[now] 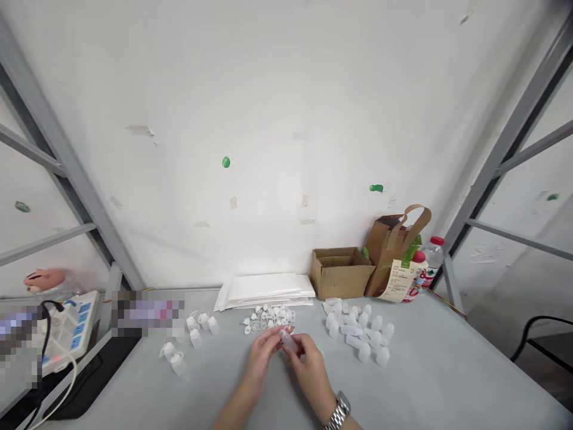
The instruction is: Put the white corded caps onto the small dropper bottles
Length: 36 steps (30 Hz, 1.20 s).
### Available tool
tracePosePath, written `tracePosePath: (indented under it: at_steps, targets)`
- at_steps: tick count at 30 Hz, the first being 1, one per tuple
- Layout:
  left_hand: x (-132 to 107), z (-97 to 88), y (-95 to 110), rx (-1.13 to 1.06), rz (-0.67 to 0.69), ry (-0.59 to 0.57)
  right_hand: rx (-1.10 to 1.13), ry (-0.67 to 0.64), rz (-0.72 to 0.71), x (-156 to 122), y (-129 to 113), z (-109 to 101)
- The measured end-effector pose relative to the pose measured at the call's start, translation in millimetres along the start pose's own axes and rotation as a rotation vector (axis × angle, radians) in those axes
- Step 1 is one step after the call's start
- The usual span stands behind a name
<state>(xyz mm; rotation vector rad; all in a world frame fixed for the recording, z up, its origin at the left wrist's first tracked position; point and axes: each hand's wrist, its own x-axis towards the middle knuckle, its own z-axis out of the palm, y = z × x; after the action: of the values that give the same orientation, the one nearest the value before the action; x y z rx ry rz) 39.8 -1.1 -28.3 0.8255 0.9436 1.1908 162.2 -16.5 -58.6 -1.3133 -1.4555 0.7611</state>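
My left hand (pixel 261 360) and my right hand (pixel 310 369) meet over the grey table (pixel 430 358), both pinching a small translucent plastic bottle (pixel 289 341) between their fingers. Its far end is partly hidden by my fingertips. Just beyond my hands lies a heap of small white plastic caps (pixel 267 319). To the right stand and lie several loose translucent bottles (pixel 358 334). On the left sit several bottles with white caps (pixel 194 328). A metal watch (pixel 338 412) circles my right wrist.
White flat packets (pixel 264 291) lie against the wall. Farther right are an open cardboard box (pixel 341 273), a brown paper bag (pixel 391 255) and a plastic water bottle (pixel 432 261). A power strip (pixel 71 328) with cables sits beyond the table's left edge. Grey metal frames flank the wall.
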Motion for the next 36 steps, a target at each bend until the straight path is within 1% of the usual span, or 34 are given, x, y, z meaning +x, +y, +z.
tracePosePath:
  at_steps: [4,10,13,15,19,24,27,31,36]
  targets:
    - [-2,1.7,0,-0.035,-0.02,-0.022,-0.043,0.025,-0.032,-2,1,1]
    - [0,-0.5,-5,-0.238,-0.103,-0.063,0.011,-0.018,0.028,0,3,4]
    - [1,-0.6,-8,-0.269,-0.112,-0.087,0.011,-0.006,0.027,0,4,4]
    - [1,1.0,-8,-0.267,-0.104,-0.083,-0.022,0.022,-0.002,0,3,4]
    - [-2,5.7,-5,-0.241,-0.06,-0.064,-0.125,0.07,-0.12,-2,4,3]
    - [-5,6.5,-6,-0.25,-0.054,-0.066,-0.385,0.167,-0.431,-2,5,2]
    - [-3,4.8,-10,-0.277,-0.07,-0.031,-0.543,0.22,-0.564,-1,5,2]
    - [-2,5.7,-13,-0.367,-0.151,0.038,-0.636,0.255,-0.633,-1,5,3]
    - [-4,9.4,-9,-0.391,-0.207,0.055,-0.645,0.264,-0.642,-2,4,5]
